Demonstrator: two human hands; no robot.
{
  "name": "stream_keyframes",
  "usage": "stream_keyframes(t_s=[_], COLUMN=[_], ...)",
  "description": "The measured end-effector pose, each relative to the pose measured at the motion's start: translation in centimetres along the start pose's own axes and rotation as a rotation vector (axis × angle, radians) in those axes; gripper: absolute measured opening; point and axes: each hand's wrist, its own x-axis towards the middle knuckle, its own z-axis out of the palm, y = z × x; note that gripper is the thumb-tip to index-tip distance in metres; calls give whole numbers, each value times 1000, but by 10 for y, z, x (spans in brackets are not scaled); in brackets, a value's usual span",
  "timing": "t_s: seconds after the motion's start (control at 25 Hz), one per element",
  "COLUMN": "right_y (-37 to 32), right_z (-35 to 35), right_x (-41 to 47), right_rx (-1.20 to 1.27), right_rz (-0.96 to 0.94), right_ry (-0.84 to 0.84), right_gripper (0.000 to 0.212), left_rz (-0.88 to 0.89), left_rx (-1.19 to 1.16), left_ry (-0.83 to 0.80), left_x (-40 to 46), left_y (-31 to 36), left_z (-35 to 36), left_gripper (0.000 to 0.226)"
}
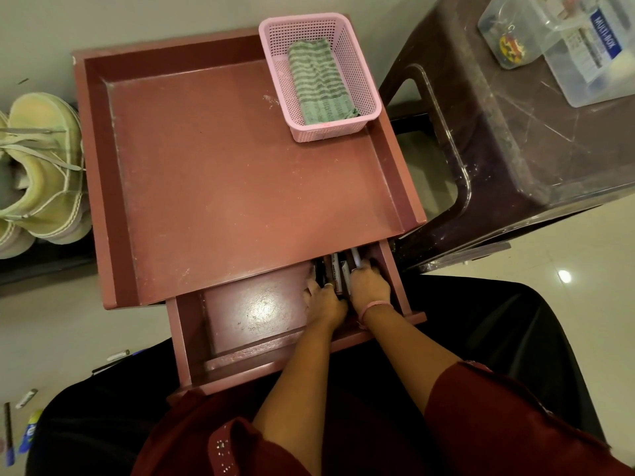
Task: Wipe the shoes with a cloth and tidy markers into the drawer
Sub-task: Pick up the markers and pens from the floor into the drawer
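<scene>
My small red table [223, 173] carries the whole job, and its drawer [192, 341] stands pulled out toward me so I can reach in from above. Both my hands are down in the drawer's far right corner, where I judge I am squaring the markers [338, 269] into a tight row against the right wall, which leaves the rest of the drawer floor free. My left hand [324, 302] lies against the left side of the bundle with fingers curled onto it, and my right hand [369, 286] closes over the right side; a light-tipped marker sticks out past its fingers. The tabletop overhangs the bundle's far end, so I cannot tell how many markers lie there. The shoes [41, 166] stand just off the table's left edge on a low dark shelf, and the striped cloth [318, 84] lies folded in the pink basket [364, 84] at the table's far right corner. A dark stool [515, 149] stands close on the right with a clear box [577, 46] on it. More loose markers [20, 417] lie on the floor to my near left, still to be gathered.
</scene>
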Motion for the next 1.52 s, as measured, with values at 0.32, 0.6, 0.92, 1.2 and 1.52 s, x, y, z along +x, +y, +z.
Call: stream_keyframes(t_s=[0.32,0.6,0.92,1.2,1.52], right_y=[22,53,53,53,20], right_z=[-33,-76,-75,-73,-89], right_x=[-2,-12,-12,-24,-80], right_rx=[27,293,648,689,531], right_rz=[-65,-20,132,111,-42], right_ry=[-174,-240,-270,-173,-45], right_gripper=[30,26,19,23,25], left_rz=[-54,-126,-148,-106,-46], left_rx=[-431,-615,-617,-604,-699], left_ry=[42,-144,-231,-163,38], left_x=[-6,-9,-13,-39,-102], left_y=[4,15,8,1,-40], left_z=[-12,-6,-15,-39,-89], left_gripper=[46,58,59,44,36])
